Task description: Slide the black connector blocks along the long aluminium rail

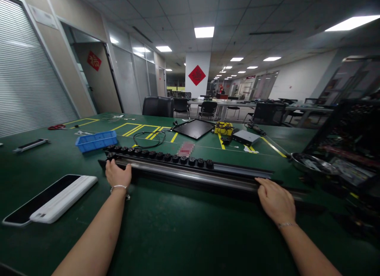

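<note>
A long black rail (178, 172) with a shiny metal strip lies across the green table in front of me. My left hand (118, 174) grips its left end, fingers over the top and thumb on the near side. Toward the right end, my right hand (276, 199) is closed over the same rail, its fingertips on the upper edge. Just behind the rail runs a row of black knob-like pieces (167, 157) on a dark strip. The undersides of both ends are hidden or blurred.
On the left are a blue bin (96, 141), a white bar-shaped device (65, 199) and red-handled scissors (57, 127). Behind the rail lie a black cable loop (149, 139), a flat black panel (194, 128), a yellow basket (223, 128) and a grey box (246, 137). A metal bowl (313, 165) stands right.
</note>
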Demonstrator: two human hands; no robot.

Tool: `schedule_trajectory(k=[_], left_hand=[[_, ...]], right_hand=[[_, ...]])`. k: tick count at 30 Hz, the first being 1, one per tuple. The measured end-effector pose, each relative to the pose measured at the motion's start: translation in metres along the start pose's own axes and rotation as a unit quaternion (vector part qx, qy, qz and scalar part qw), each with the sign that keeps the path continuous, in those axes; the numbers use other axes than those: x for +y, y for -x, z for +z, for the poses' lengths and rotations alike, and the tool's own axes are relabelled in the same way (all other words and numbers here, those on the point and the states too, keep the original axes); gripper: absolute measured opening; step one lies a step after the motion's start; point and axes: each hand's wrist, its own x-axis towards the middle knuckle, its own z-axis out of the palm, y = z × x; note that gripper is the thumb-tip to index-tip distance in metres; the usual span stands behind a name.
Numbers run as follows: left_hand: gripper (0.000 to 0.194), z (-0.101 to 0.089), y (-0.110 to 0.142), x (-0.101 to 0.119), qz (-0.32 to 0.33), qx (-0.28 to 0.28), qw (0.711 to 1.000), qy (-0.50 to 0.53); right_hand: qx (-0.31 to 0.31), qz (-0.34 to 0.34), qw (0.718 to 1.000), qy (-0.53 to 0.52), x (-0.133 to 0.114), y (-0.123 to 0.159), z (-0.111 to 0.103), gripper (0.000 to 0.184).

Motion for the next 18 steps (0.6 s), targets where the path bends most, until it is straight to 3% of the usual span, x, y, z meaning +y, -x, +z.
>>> schedule_trajectory(k=[4, 10, 14, 18], left_hand=[[0.078, 0.003, -0.009, -0.010, -0.020, 0.000, 0.999, -0.028], [0.094, -0.011, -0.033, -0.032, -0.010, -0.044, 0.996, -0.074], [0.094, -0.014, -0.049, -0.036, 0.009, -0.075, 0.993, -0.086], [0.091, -0.004, -0.061, -0.034, 0.000, -0.080, 0.993, -0.081]], right_hand=[[0.019, -0.002, 1.000, -0.005, -0.002, 0.000, 0.001, 0.043], [0.031, 0.005, 0.999, -0.013, -0.002, -0.001, 0.004, 0.042], [0.025, 0.011, 1.000, -0.013, -0.002, -0.001, 0.004, 0.043], [0.024, 0.023, 0.999, -0.007, -0.004, 0.000, 0.004, 0.043]])
